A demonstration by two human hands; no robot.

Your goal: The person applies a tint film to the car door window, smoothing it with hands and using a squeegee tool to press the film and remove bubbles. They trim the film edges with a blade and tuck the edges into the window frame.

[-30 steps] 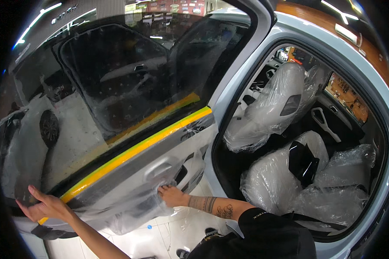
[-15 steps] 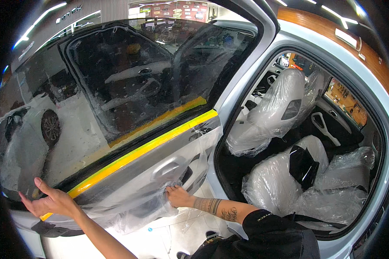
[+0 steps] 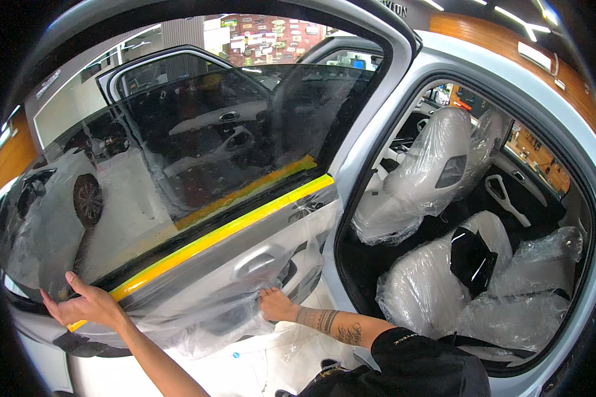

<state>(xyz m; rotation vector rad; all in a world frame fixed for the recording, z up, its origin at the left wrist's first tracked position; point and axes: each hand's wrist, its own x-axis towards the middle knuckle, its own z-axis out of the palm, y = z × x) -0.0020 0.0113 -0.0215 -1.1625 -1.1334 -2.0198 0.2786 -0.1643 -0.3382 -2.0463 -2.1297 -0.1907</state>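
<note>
I am wearing a black short-sleeved shirt (image 3: 444, 367), its sleeve (image 3: 398, 351) showing small pale lettering near the hem at lower right. My right forearm is bearing dark tattoos: banded rings (image 3: 316, 319) toward the wrist and looping script (image 3: 351, 333) nearer the elbow. My left hand (image 3: 85, 308) and right hand (image 3: 277, 305) are showing bare, and a dark shoe (image 3: 328, 364) is peeking out at bottom centre.
</note>
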